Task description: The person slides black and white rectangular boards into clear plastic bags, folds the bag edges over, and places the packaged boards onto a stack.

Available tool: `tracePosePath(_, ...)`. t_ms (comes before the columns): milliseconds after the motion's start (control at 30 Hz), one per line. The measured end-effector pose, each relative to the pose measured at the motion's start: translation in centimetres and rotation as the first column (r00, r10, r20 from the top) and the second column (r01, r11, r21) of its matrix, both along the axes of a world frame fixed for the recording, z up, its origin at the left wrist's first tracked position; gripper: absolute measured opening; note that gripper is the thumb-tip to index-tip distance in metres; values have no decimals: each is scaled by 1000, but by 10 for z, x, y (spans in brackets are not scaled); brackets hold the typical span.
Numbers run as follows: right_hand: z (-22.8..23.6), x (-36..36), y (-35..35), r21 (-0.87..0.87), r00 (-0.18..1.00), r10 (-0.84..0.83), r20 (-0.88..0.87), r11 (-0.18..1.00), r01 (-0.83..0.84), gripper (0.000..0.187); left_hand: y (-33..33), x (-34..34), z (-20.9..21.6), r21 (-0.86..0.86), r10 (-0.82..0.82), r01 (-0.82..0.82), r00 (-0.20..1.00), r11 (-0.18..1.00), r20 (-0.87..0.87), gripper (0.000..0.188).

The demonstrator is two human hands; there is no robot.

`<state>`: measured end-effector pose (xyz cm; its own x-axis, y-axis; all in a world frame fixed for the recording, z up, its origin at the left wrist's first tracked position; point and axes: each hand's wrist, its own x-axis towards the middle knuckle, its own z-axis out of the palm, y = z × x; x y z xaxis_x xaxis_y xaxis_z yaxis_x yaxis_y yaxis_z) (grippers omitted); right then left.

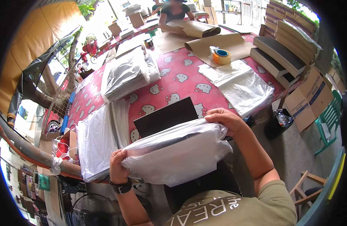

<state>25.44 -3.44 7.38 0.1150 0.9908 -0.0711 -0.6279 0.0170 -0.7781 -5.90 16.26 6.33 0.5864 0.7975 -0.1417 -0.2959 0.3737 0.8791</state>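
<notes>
Grasped the translucent plastic bag (177,160) at opposite ends with the left hand (118,166) and right hand (227,120). Held it close to black board (166,116) on pink counter (218,102).

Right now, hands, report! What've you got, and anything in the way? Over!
Left hand, right hand: both gripping translucent plastic, one at each end. Black board just beyond, partly hidden behind it. Plastic stack at left, possible snag.

White lettering (233,203) crosses the wearer's olive shirt (265,205); blue print (314,92) marks the brown cardboard box (306,107) at right
</notes>
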Motion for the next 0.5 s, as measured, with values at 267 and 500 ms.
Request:
tracePosePath(267, -125, 4, -30, -194, 995, -95, -4, 977, 93, 26, -13, -24, -126, -174, -70, 46, 988, 984, -136, 18)
tracePosePath(500, -235, -42, -88, -546, 969, -226, -102, 827, 135, 16, -76, -50, -242, -331, -34, -150, 871, 932, -490, 8)
